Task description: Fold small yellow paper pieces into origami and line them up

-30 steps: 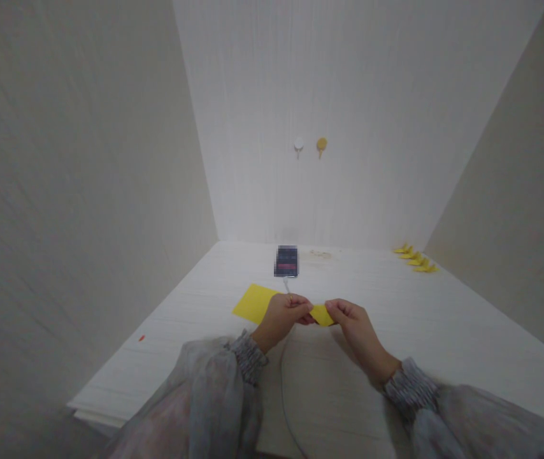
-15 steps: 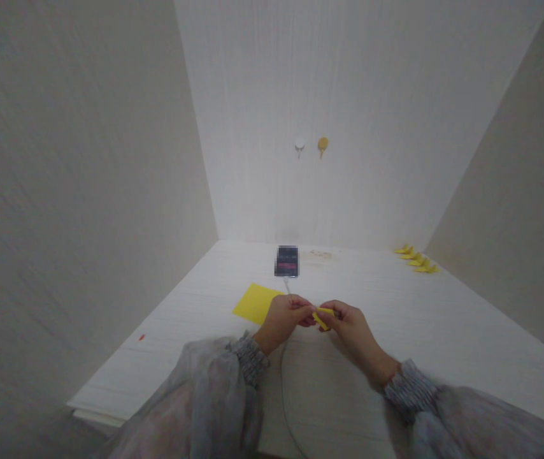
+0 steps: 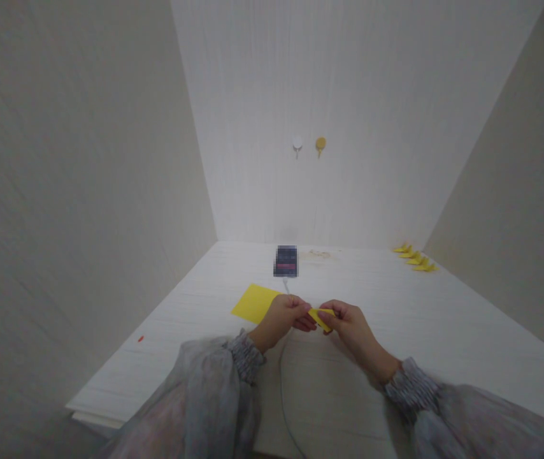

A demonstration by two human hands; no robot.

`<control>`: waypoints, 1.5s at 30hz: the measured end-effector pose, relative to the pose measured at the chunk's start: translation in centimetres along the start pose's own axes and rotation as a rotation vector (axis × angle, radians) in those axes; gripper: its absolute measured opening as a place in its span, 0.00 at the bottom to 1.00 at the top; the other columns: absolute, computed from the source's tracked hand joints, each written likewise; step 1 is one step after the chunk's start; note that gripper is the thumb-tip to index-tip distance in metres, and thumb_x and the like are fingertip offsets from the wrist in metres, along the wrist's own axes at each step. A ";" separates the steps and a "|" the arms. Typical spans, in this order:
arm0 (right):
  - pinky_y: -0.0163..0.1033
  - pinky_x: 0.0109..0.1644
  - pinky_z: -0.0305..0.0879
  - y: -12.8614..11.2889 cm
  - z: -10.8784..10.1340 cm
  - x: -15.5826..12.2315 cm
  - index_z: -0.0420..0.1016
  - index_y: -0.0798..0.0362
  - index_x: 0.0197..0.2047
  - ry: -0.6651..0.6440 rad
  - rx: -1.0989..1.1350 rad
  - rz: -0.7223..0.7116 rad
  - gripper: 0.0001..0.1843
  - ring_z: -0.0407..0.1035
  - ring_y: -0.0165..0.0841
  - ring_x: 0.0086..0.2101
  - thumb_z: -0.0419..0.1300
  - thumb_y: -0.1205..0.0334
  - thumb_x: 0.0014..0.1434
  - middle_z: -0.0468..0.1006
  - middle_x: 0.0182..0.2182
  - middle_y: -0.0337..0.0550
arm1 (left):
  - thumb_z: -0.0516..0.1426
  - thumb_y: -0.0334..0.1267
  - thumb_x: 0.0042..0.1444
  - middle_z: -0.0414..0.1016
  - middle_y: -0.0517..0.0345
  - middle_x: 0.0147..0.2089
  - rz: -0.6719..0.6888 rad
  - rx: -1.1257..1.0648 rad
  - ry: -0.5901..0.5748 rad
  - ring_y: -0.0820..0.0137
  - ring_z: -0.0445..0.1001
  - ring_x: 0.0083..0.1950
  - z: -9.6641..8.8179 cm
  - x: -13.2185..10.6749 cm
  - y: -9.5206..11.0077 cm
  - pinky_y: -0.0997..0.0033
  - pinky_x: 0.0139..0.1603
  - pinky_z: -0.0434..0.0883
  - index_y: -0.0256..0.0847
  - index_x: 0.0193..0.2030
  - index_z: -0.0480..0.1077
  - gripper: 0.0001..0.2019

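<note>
Between my two hands is a small folded piece of yellow paper (image 3: 320, 317), held above the white table. My left hand (image 3: 287, 317) pinches its left tip between thumb and fingers. On the other side my right hand (image 3: 347, 322) grips it, the thumb lying over its face and hiding part of it. A flat yellow paper sheet (image 3: 253, 302) lies on the table, its right corner covered by my left hand.
A phone (image 3: 286, 261) with a blurred screen lies near the back wall, a white cable (image 3: 281, 376) running from it toward me. Several folded yellow paper pieces (image 3: 415, 258) stand in a row at the back right. Two hooks (image 3: 320, 144) are on the wall. A small red bit (image 3: 141, 338) lies at left.
My left fingers have shifted slightly left and away from my right thumb, so more of the folded yellow paper shows between the hands. The view has moved a little.
</note>
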State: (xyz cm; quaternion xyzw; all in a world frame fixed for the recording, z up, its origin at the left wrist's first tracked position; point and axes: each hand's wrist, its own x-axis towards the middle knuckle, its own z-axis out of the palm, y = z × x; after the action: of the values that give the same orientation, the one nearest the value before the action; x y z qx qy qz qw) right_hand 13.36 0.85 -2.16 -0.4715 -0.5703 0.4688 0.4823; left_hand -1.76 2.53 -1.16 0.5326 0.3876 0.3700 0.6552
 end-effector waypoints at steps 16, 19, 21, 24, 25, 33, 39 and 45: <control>0.32 0.21 0.59 -0.3 0.1 -0.3 0.70 0.57 0.22 0.010 0.088 0.044 0.09 0.61 0.26 0.18 0.61 0.59 0.41 0.68 0.16 0.36 | 0.54 0.45 0.46 0.68 0.59 0.21 0.091 0.166 0.011 0.76 0.69 0.19 -0.2 0.0 -0.1 0.76 0.22 0.67 0.33 0.25 0.61 0.14; 0.33 0.21 0.60 -0.6 0.3 -0.5 0.70 0.57 0.23 0.014 0.112 0.051 0.10 0.62 0.26 0.19 0.61 0.58 0.40 0.69 0.17 0.37 | 0.52 0.45 0.47 0.68 0.60 0.20 0.139 0.241 0.040 0.77 0.68 0.18 -0.2 0.0 -0.3 0.77 0.21 0.66 0.34 0.25 0.61 0.13; 0.33 0.22 0.61 -0.9 0.4 -0.5 0.70 0.57 0.24 0.004 0.130 0.049 0.11 0.62 0.27 0.20 0.61 0.58 0.40 0.70 0.18 0.38 | 0.52 0.44 0.48 0.68 0.59 0.20 0.172 0.289 0.056 0.77 0.67 0.18 -0.2 0.0 -0.2 0.78 0.20 0.65 0.34 0.25 0.61 0.13; 0.34 0.23 0.61 -1.3 0.4 -0.6 0.69 0.57 0.26 -0.020 0.165 0.039 0.11 0.63 0.27 0.20 0.61 0.58 0.40 0.71 0.19 0.38 | 0.51 0.44 0.48 0.67 0.60 0.20 0.194 0.309 0.071 0.78 0.66 0.17 -0.2 -0.1 0.0 0.80 0.18 0.63 0.34 0.24 0.61 0.13; 0.33 0.23 0.61 -1.3 0.4 -0.6 0.69 0.57 0.27 -0.022 0.183 0.033 0.12 0.62 0.27 0.20 0.61 0.58 0.40 0.71 0.19 0.37 | 0.51 0.44 0.48 0.67 0.61 0.19 0.194 0.303 0.082 0.79 0.66 0.17 -0.1 -0.1 0.0 0.80 0.17 0.62 0.35 0.24 0.61 0.13; 0.33 0.21 0.60 -0.5 0.0 -0.4 0.63 0.53 0.32 -0.036 0.228 -0.007 0.16 0.61 0.26 0.18 0.61 0.57 0.41 0.67 0.17 0.32 | 0.52 0.51 0.46 0.67 0.59 0.19 0.095 0.223 0.015 0.78 0.65 0.17 -0.3 -0.1 0.1 0.80 0.18 0.63 0.34 0.22 0.63 0.18; 0.32 0.20 0.59 -0.4 0.2 -0.5 0.61 0.53 0.33 -0.071 0.227 0.008 0.17 0.62 0.26 0.18 0.61 0.56 0.42 0.67 0.16 0.32 | 0.54 0.48 0.45 0.67 0.60 0.19 0.130 0.259 -0.033 0.79 0.64 0.16 -0.5 -0.2 -0.2 0.81 0.16 0.62 0.34 0.23 0.63 0.16; 0.32 0.21 0.58 -0.8 0.4 -0.4 0.58 0.53 0.32 -0.017 0.210 -0.016 0.17 0.62 0.25 0.16 0.60 0.56 0.42 0.69 0.16 0.32 | 0.54 0.46 0.46 0.65 0.62 0.17 0.161 0.276 0.038 0.80 0.63 0.15 -0.3 0.0 -0.1 0.82 0.15 0.60 0.34 0.23 0.62 0.14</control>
State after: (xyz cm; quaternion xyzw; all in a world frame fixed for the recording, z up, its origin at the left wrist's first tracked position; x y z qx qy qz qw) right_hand 12.96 0.31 -1.46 -0.4098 -0.5260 0.5262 0.5278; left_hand -2.01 2.59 -1.25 0.6396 0.4030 0.3746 0.5368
